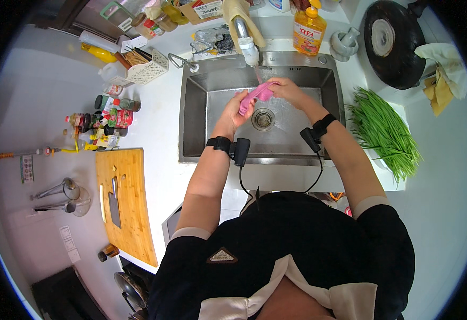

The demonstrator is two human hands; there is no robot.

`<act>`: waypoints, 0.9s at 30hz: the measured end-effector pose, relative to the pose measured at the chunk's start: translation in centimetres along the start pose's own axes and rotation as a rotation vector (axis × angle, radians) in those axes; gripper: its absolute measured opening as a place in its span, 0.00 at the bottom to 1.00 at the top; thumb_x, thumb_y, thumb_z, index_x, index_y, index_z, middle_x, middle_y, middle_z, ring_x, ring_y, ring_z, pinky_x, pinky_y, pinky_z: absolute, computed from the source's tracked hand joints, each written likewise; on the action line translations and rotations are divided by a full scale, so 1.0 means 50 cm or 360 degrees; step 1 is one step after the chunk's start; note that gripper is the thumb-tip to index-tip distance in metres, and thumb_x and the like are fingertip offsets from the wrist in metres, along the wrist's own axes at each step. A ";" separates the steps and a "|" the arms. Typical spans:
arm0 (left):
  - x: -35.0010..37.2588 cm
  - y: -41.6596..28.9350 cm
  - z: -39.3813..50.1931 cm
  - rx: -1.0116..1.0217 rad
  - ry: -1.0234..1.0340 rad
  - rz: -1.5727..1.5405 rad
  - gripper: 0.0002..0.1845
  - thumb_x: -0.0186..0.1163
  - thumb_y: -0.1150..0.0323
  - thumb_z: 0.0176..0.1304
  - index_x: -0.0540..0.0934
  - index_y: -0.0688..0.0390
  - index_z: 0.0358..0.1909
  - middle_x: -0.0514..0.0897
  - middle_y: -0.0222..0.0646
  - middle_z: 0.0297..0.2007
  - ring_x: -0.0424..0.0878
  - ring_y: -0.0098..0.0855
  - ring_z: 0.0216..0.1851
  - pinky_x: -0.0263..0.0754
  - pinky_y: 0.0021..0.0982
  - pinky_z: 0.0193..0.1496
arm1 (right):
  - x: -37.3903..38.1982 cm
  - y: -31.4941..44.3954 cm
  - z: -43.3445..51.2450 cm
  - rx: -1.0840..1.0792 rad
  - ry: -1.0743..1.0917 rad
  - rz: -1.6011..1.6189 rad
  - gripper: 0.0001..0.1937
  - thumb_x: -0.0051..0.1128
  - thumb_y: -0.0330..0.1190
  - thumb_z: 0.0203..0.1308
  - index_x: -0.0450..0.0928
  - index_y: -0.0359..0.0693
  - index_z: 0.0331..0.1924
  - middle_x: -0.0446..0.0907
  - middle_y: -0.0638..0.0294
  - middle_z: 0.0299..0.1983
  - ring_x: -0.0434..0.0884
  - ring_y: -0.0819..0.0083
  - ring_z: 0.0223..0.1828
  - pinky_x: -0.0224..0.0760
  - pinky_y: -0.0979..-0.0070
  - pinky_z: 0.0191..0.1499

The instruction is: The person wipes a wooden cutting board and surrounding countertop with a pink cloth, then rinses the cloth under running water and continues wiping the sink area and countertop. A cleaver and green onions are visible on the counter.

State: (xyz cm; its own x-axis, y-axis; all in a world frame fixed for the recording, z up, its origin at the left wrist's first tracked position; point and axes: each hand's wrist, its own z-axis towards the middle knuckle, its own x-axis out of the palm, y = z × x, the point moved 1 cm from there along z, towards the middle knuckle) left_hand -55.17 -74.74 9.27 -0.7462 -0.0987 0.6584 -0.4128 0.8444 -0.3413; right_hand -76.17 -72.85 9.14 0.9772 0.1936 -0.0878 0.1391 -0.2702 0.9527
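Observation:
Over the stainless steel sink (pixel 229 120) I hold a pink cloth (pixel 259 94) stretched between both hands. My left hand (pixel 234 111) grips its lower left end, and my right hand (pixel 287 91) pinches the upper right end. A thin stream of water (pixel 257 74) falls from the faucet (pixel 249 50) onto or just behind the cloth. Below the cloth, the round drain (pixel 263 119) shows in the basin floor. Each wrist wears a black strap with a small cabled device.
Right of the sink lies a heap of green chives (pixel 385 132); a black wok (pixel 393 44) leans behind. An orange dish soap bottle (pixel 309 30) and a stone mortar (pixel 343 45) stand at the back. On the left are condiment bottles (pixel 119 119) and a wooden cutting board (pixel 131 200) with a knife (pixel 114 210).

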 end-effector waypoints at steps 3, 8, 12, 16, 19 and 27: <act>0.004 0.009 -0.022 0.0278 -0.0073 0.0247 0.15 0.62 0.59 0.67 0.74 0.52 0.51 0.80 0.33 0.34 0.77 0.23 0.25 0.75 0.19 0.22 | 0.001 0.008 -0.011 0.0085 0.0077 0.0552 0.10 0.54 0.36 0.65 0.80 0.41 0.44 0.80 0.65 0.37 0.80 0.77 0.36 0.76 0.76 0.38; 0.042 0.032 -0.051 0.0500 -0.0135 0.1096 0.11 0.64 0.61 0.64 0.77 0.47 0.46 0.77 0.25 0.30 0.74 0.19 0.25 0.67 0.20 0.20 | 0.008 0.029 -0.019 0.0249 0.0002 0.0402 0.11 0.56 0.41 0.65 0.80 0.43 0.33 0.77 0.67 0.28 0.74 0.81 0.26 0.68 0.80 0.26; 0.051 0.026 -0.053 0.0443 -0.0148 0.1301 0.06 0.63 0.62 0.63 0.80 0.48 0.40 0.75 0.20 0.27 0.69 0.16 0.23 0.60 0.20 0.21 | -0.005 0.027 -0.010 0.0358 0.0113 0.0140 0.14 0.59 0.45 0.64 0.82 0.42 0.33 0.75 0.69 0.24 0.72 0.82 0.24 0.67 0.82 0.25; 0.050 0.021 -0.044 0.0465 -0.0221 0.0999 0.07 0.63 0.60 0.64 0.81 0.51 0.38 0.76 0.17 0.25 0.67 0.15 0.24 0.62 0.21 0.25 | 0.006 0.010 0.000 0.0140 0.0060 0.0204 0.15 0.60 0.46 0.63 0.84 0.43 0.41 0.79 0.70 0.31 0.75 0.81 0.31 0.68 0.81 0.32; 0.056 0.025 -0.036 0.0656 -0.0232 0.1353 0.09 0.64 0.58 0.64 0.81 0.53 0.36 0.77 0.18 0.26 0.69 0.14 0.25 0.63 0.21 0.26 | 0.017 0.006 -0.002 -0.0003 0.0029 0.0201 0.15 0.61 0.45 0.63 0.84 0.45 0.45 0.81 0.71 0.38 0.76 0.81 0.38 0.68 0.80 0.39; 0.052 0.020 -0.017 0.1009 -0.0154 0.1683 0.06 0.61 0.69 0.66 0.85 0.59 0.39 0.81 0.22 0.27 0.72 0.17 0.25 0.66 0.22 0.29 | 0.028 0.017 -0.012 -0.0117 0.0023 0.0211 0.12 0.61 0.41 0.61 0.82 0.43 0.42 0.81 0.71 0.36 0.77 0.82 0.39 0.68 0.79 0.41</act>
State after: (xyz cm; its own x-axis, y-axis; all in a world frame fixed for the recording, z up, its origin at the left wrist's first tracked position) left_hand -57.08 -73.71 11.24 -0.8913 0.4155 -0.1815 0.2562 0.1313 -0.9577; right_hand -74.77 -72.24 10.02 0.9837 0.1744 0.0436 -0.0034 -0.2247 0.9744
